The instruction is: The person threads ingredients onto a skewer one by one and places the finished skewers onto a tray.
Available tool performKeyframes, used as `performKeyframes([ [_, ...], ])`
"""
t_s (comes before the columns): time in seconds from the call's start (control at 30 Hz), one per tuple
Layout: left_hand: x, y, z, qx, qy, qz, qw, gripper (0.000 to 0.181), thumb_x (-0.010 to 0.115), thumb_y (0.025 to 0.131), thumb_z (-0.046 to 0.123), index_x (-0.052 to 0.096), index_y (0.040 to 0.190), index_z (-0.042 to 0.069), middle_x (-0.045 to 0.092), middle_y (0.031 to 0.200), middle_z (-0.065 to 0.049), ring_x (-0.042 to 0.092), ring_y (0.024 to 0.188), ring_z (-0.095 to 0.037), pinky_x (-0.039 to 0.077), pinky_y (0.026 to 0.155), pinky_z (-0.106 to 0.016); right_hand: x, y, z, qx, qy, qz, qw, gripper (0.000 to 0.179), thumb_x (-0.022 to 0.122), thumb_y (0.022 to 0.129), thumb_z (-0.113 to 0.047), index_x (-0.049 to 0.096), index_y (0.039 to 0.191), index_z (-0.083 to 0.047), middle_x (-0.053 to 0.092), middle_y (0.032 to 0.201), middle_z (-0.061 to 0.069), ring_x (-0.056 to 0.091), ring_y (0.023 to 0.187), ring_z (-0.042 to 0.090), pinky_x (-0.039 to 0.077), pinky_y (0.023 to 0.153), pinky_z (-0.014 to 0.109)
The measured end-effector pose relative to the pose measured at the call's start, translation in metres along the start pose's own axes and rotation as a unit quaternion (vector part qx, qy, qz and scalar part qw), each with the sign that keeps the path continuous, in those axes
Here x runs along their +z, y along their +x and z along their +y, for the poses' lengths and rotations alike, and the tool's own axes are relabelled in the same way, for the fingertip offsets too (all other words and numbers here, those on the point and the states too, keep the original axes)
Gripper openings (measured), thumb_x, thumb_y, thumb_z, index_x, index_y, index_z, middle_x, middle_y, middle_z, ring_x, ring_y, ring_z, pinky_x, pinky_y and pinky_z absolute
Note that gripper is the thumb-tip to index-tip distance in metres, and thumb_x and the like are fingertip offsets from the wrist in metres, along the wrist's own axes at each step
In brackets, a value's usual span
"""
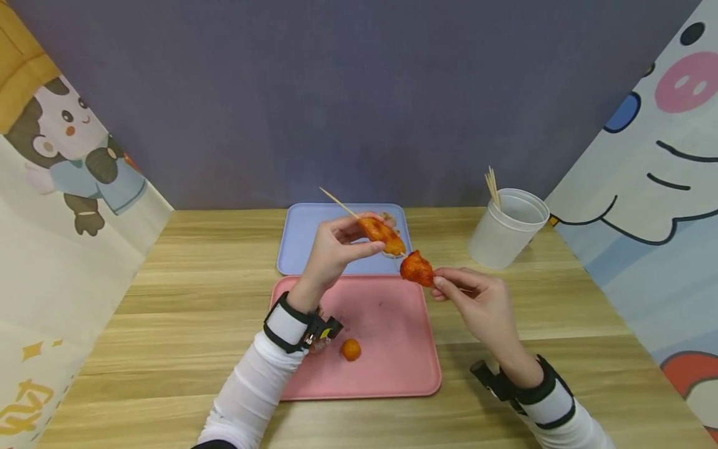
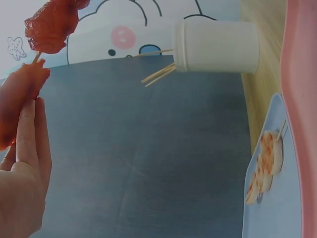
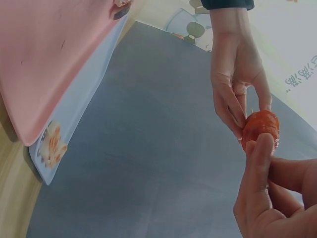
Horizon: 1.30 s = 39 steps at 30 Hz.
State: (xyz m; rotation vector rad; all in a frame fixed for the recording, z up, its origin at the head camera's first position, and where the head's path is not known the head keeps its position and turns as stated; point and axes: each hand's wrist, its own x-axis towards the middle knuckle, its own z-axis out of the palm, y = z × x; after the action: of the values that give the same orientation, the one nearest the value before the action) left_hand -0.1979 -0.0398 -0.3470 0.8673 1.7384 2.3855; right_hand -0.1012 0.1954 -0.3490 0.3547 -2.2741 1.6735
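Above the trays, my left hand (image 1: 336, 249) holds an orange, glazed chicken wing (image 1: 382, 234) threaded on a thin bamboo skewer (image 1: 339, 202). The skewer's bare pointed end sticks out up and to the left. At its lower right end is a redder, chunky glazed meat piece (image 1: 417, 269). My right hand (image 1: 477, 302) pinches that piece by its outer end between thumb and fingers. In the left wrist view, a short bit of skewer shows between the wing (image 2: 20, 99) and the red piece (image 2: 52, 27).
A pink tray (image 1: 392, 337) lies in front, bearing an orange ball (image 1: 351, 350) and a reddish item partly hidden under my left wrist. Behind it, a blue tray (image 1: 297, 240) carries a skewer of pale, orange-marked pieces (image 2: 267, 161). At right stands a white tub (image 1: 499, 234) with several bamboo skewers (image 1: 492, 185).
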Motion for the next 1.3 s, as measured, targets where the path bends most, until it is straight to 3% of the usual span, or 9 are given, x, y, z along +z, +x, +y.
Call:
performKeyframes([
  [0.27,-0.001,-0.001,0.0,-0.011,0.016,-0.003,0.9998,0.049,0.082,0.074,0.018,0.066,0.115,-0.002,0.071,0.104,-0.004,0.067,0.095,-0.024,0.056,0.082,-0.036,0.001,-0.001,-0.001,0.006,-0.008,0.006,0.9999,0.014,0.068,0.084,0.0,0.071,0.096,0.008,0.071,0.083,0.003,0.07,0.065,0.02,0.057,0.061,0.031],
  [0.43,-0.001,-0.001,0.0,-0.012,0.025,-0.003,0.9996,0.049,0.081,0.075,0.019,0.065,0.116,-0.002,0.071,0.104,-0.004,0.067,0.095,-0.024,0.056,0.081,-0.036,0.001,-0.002,-0.001,0.0,-0.017,0.009,0.9998,0.014,0.069,0.084,-0.001,0.072,0.095,0.006,0.071,0.083,0.012,0.07,0.064,0.016,0.057,0.06,0.029],
  [0.87,0.0,0.0,0.0,-0.023,0.041,0.0,0.9989,0.049,0.078,0.078,0.014,0.061,0.12,-0.005,0.069,0.11,-0.007,0.066,0.102,-0.023,0.055,0.086,-0.036,0.0,0.001,0.002,0.024,0.007,0.002,0.9997,0.017,0.069,0.084,-0.001,0.07,0.097,0.01,0.072,0.083,-0.003,0.07,0.065,0.014,0.057,0.061,0.029],
  [1.07,0.002,0.002,0.001,-0.009,0.035,-0.019,0.9992,0.048,0.076,0.08,0.015,0.061,0.122,-0.003,0.067,0.115,-0.012,0.064,0.105,-0.026,0.054,0.088,-0.038,-0.002,0.002,0.002,0.037,0.015,-0.001,0.9992,0.02,0.068,0.085,-0.002,0.069,0.098,0.012,0.072,0.084,-0.005,0.07,0.065,0.013,0.057,0.062,0.03],
  [1.13,0.0,0.001,0.002,-0.02,0.053,-0.033,0.9978,0.047,0.076,0.081,0.018,0.062,0.123,0.002,0.066,0.117,-0.012,0.064,0.106,-0.025,0.053,0.089,-0.037,-0.002,0.002,0.003,0.041,0.016,0.002,0.999,0.02,0.068,0.085,-0.003,0.069,0.098,0.012,0.072,0.083,-0.006,0.07,0.065,0.014,0.057,0.062,0.031],
  [1.2,-0.004,-0.001,0.003,-0.037,0.099,-0.047,0.9933,0.046,0.076,0.081,0.021,0.062,0.123,0.008,0.066,0.117,-0.01,0.063,0.106,-0.022,0.053,0.089,-0.036,-0.004,0.002,0.005,0.044,0.018,0.008,0.9988,0.019,0.068,0.085,-0.002,0.069,0.098,0.012,0.072,0.083,-0.007,0.07,0.064,0.017,0.057,0.061,0.031],
  [1.27,-0.009,-0.004,0.003,-0.049,0.169,-0.067,0.9821,0.044,0.076,0.081,0.023,0.063,0.122,0.013,0.067,0.115,-0.008,0.063,0.104,-0.017,0.053,0.088,-0.033,-0.008,0.002,0.008,0.044,0.026,0.019,0.9985,0.018,0.067,0.085,0.001,0.068,0.097,0.014,0.072,0.081,-0.007,0.07,0.063,0.017,0.057,0.061,0.03],
  [1.3,-0.012,-0.006,0.003,-0.056,0.215,-0.077,0.9719,0.043,0.077,0.08,0.025,0.064,0.12,0.015,0.068,0.113,-0.003,0.063,0.102,-0.014,0.053,0.086,-0.031,-0.01,0.002,0.009,0.043,0.03,0.025,0.9983,0.018,0.067,0.084,0.003,0.067,0.097,0.015,0.072,0.081,-0.007,0.07,0.063,0.016,0.057,0.06,0.03],
])
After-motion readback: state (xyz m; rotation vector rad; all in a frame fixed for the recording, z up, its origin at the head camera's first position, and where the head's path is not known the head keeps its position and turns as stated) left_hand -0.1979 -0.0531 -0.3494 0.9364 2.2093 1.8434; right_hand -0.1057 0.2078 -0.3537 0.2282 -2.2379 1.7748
